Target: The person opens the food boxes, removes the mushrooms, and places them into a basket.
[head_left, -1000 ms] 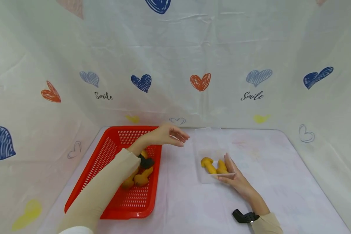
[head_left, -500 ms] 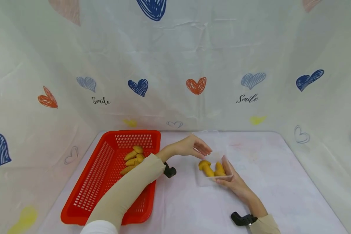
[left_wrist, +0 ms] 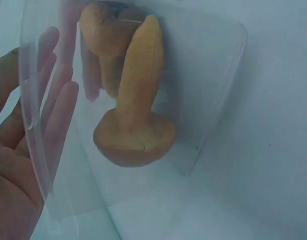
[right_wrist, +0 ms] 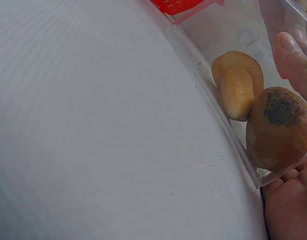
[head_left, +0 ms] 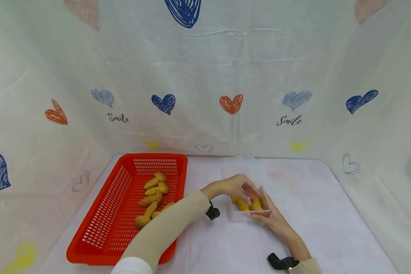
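A clear plastic box (head_left: pixel 265 209) with two yellow-brown mushrooms (head_left: pixel 241 205) in it stands on the table, its clear lid (head_left: pixel 239 167) folded back. My right hand (head_left: pixel 276 222) holds the box by its right side, thumb along the front. Over the box's left part hangs my left hand (head_left: pixel 235 186), fingers pointing down at the mushrooms. In the left wrist view the fingers of the left hand (left_wrist: pixel 31 130) look loosely extended with nothing between them, beside one mushroom (left_wrist: pixel 138 100). The right wrist view shows a dark patch on one mushroom cap (right_wrist: pixel 279 135).
To the left lies a red plastic basket (head_left: pixel 99 213) with several more mushrooms (head_left: pixel 152 199), partly covered by the left sleeve (head_left: pixel 171 224). A white patterned sheet (head_left: pixel 191 68) rises behind the table (head_left: pixel 301 194).
My left hand has moved right, from above the basket's edge to over the box, and lowered there. The right hand stays on the box. More of the basket's mushrooms show.
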Action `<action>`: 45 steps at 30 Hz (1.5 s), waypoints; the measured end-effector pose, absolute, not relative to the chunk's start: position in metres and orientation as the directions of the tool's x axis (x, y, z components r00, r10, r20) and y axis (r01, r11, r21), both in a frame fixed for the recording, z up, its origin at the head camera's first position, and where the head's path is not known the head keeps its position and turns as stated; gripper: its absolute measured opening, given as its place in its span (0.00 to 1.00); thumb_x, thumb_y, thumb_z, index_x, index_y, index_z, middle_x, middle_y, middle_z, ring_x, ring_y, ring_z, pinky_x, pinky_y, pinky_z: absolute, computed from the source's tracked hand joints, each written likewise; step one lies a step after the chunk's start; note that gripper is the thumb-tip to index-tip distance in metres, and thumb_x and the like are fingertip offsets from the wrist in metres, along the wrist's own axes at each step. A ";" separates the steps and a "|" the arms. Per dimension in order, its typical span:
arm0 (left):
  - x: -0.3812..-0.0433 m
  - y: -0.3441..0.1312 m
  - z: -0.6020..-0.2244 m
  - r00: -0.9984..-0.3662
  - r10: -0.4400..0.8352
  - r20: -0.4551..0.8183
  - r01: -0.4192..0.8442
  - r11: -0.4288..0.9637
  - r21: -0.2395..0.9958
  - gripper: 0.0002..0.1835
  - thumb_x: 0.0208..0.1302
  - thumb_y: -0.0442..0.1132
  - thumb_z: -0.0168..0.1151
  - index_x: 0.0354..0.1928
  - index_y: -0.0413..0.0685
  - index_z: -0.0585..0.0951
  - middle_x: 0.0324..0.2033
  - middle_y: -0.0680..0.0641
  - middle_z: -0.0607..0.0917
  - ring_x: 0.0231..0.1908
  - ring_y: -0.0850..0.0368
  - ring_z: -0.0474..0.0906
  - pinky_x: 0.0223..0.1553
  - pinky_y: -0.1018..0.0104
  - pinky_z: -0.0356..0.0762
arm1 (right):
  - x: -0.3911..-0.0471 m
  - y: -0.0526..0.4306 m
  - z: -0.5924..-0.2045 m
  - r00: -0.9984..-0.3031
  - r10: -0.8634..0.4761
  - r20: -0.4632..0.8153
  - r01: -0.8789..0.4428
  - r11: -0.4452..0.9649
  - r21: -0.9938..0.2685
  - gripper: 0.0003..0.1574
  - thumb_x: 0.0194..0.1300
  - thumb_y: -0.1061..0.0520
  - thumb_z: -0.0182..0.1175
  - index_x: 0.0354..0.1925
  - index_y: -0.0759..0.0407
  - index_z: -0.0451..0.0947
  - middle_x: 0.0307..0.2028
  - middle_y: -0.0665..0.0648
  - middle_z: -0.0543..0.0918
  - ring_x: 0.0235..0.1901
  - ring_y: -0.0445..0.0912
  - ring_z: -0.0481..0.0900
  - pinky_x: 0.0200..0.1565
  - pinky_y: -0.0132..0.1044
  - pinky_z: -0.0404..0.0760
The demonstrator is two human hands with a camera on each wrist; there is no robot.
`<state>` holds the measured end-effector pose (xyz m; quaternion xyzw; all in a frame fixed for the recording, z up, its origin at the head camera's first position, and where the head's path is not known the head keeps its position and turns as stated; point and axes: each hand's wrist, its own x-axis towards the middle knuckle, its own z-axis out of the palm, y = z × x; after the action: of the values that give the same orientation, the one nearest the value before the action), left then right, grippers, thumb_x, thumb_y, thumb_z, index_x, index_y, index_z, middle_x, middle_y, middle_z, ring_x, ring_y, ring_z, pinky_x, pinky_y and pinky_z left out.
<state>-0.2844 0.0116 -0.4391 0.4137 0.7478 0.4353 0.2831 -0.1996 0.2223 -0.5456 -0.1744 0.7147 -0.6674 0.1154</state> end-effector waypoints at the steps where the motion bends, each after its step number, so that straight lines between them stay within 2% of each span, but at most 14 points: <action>1: -0.283 0.013 -0.441 -0.496 0.865 -0.068 0.379 0.287 0.880 0.18 0.56 0.22 0.70 0.50 0.32 0.84 0.48 0.37 0.86 0.50 0.42 0.83 0.48 0.70 0.81 | -0.199 0.222 -0.546 -0.913 -0.403 0.062 -0.091 0.053 -0.994 0.64 0.68 0.65 0.63 0.80 0.46 0.28 0.78 0.61 0.28 0.69 0.55 0.60 0.59 0.25 0.70; 4: -0.281 0.017 -0.445 -0.493 0.866 -0.087 0.404 0.316 0.859 0.18 0.54 0.23 0.72 0.50 0.33 0.85 0.46 0.39 0.87 0.46 0.48 0.84 0.48 0.69 0.81 | -0.197 0.222 -0.545 -0.914 -0.404 0.047 -0.075 0.054 -0.996 0.65 0.67 0.65 0.63 0.80 0.44 0.28 0.78 0.60 0.29 0.73 0.55 0.50 0.58 0.23 0.68; 6: -0.279 0.020 -0.447 -0.484 0.870 -0.097 0.426 0.331 0.842 0.19 0.53 0.23 0.73 0.50 0.32 0.85 0.45 0.40 0.87 0.44 0.53 0.85 0.48 0.70 0.81 | -0.197 0.222 -0.545 -0.910 -0.412 0.045 -0.071 0.048 -0.996 0.65 0.67 0.65 0.63 0.80 0.43 0.27 0.78 0.60 0.28 0.73 0.54 0.51 0.59 0.24 0.68; 7: -0.279 0.021 -0.448 -0.479 0.872 -0.102 0.441 0.340 0.831 0.20 0.52 0.23 0.73 0.50 0.32 0.84 0.45 0.41 0.87 0.43 0.55 0.85 0.47 0.71 0.81 | -0.197 0.222 -0.546 -0.910 -0.412 0.047 -0.072 0.047 -0.996 0.65 0.67 0.65 0.63 0.80 0.43 0.27 0.78 0.60 0.29 0.72 0.50 0.53 0.59 0.24 0.68; 11: -0.278 0.026 -0.451 -0.451 0.887 -0.103 0.522 0.355 0.776 0.20 0.53 0.23 0.73 0.50 0.32 0.84 0.45 0.45 0.88 0.42 0.63 0.83 0.47 0.74 0.79 | -0.198 0.223 -0.547 -0.899 -0.431 0.078 -0.084 -0.005 -0.996 0.66 0.67 0.68 0.62 0.79 0.48 0.25 0.77 0.63 0.26 0.61 0.41 0.72 0.57 0.29 0.74; 15: -0.276 0.028 -0.453 -0.443 0.889 -0.117 0.522 0.362 0.772 0.19 0.53 0.21 0.72 0.49 0.34 0.85 0.46 0.46 0.88 0.42 0.63 0.83 0.48 0.75 0.79 | -0.198 0.223 -0.547 -0.896 -0.435 0.087 -0.086 -0.023 -0.996 0.66 0.67 0.68 0.63 0.79 0.50 0.25 0.77 0.63 0.25 0.61 0.33 0.70 0.58 0.28 0.73; 19: -0.275 0.031 -0.456 -0.444 0.889 -0.113 0.512 0.355 0.782 0.17 0.53 0.20 0.72 0.47 0.34 0.86 0.45 0.44 0.88 0.44 0.61 0.84 0.48 0.73 0.79 | -0.198 0.223 -0.547 -0.890 -0.447 0.091 -0.084 -0.037 -0.996 0.66 0.67 0.69 0.62 0.79 0.49 0.24 0.77 0.62 0.25 0.59 0.37 0.74 0.57 0.29 0.74; 23: -0.275 0.034 -0.459 -0.449 0.888 -0.102 0.556 0.367 0.745 0.17 0.54 0.23 0.72 0.47 0.37 0.87 0.43 0.48 0.89 0.42 0.66 0.84 0.47 0.77 0.78 | -0.197 0.224 -0.545 -0.885 -0.457 0.091 -0.076 -0.050 -0.996 0.66 0.67 0.69 0.61 0.79 0.48 0.23 0.77 0.61 0.24 0.56 0.44 0.79 0.56 0.31 0.77; 29: -0.273 0.038 -0.457 -0.469 0.877 -0.106 0.606 0.407 0.683 0.15 0.55 0.26 0.73 0.46 0.41 0.88 0.40 0.53 0.89 0.39 0.71 0.81 0.44 0.81 0.77 | -0.197 0.226 -0.543 -0.891 -0.448 0.073 -0.063 -0.037 -0.997 0.67 0.67 0.69 0.62 0.79 0.47 0.23 0.78 0.58 0.25 0.57 0.42 0.78 0.56 0.32 0.77; 32: -0.273 0.037 -0.457 -0.476 0.873 -0.107 0.610 0.416 0.675 0.14 0.56 0.27 0.73 0.46 0.42 0.88 0.40 0.54 0.89 0.39 0.71 0.81 0.44 0.81 0.76 | -0.198 0.226 -0.543 -0.897 -0.437 0.065 -0.069 -0.005 -0.998 0.66 0.68 0.67 0.62 0.79 0.46 0.24 0.78 0.57 0.26 0.61 0.40 0.73 0.57 0.31 0.76; 37: -0.276 0.034 -0.456 -0.485 0.870 -0.084 0.589 0.397 0.704 0.14 0.57 0.29 0.73 0.46 0.40 0.88 0.41 0.53 0.89 0.42 0.71 0.81 0.47 0.81 0.75 | -0.199 0.225 -0.542 -0.910 -0.411 0.051 -0.080 0.053 -0.995 0.66 0.67 0.63 0.64 0.80 0.43 0.27 0.79 0.56 0.29 0.73 0.53 0.50 0.60 0.28 0.70; 41: -0.278 0.031 -0.453 -0.486 0.871 -0.073 0.564 0.377 0.735 0.14 0.58 0.30 0.72 0.48 0.39 0.87 0.43 0.52 0.88 0.43 0.71 0.80 0.48 0.81 0.75 | -0.199 0.224 -0.542 -0.918 -0.394 0.041 -0.081 0.084 -0.993 0.65 0.67 0.63 0.64 0.80 0.41 0.28 0.78 0.58 0.30 0.75 0.61 0.36 0.71 0.51 0.55; 43: -0.278 0.030 -0.450 -0.485 0.872 -0.065 0.569 0.371 0.734 0.15 0.58 0.32 0.72 0.48 0.40 0.87 0.44 0.53 0.88 0.43 0.72 0.79 0.48 0.81 0.74 | -0.199 0.224 -0.543 -0.921 -0.387 0.041 -0.082 0.089 -0.993 0.65 0.67 0.63 0.65 0.80 0.41 0.29 0.78 0.60 0.29 0.75 0.63 0.31 0.70 0.65 0.44; 45: -0.278 0.027 -0.445 -0.487 0.872 -0.055 0.573 0.366 0.733 0.15 0.58 0.33 0.72 0.48 0.41 0.87 0.44 0.53 0.88 0.42 0.71 0.78 0.48 0.81 0.74 | -0.199 0.223 -0.543 -0.923 -0.382 0.045 -0.082 0.081 -0.993 0.64 0.67 0.64 0.65 0.80 0.42 0.30 0.78 0.61 0.28 0.74 0.64 0.28 0.65 0.74 0.36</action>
<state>-0.2780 0.0275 -0.4448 0.4541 0.7955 0.3326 0.2244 -0.1992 0.2235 -0.5427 -0.1598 0.7262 -0.6589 0.1138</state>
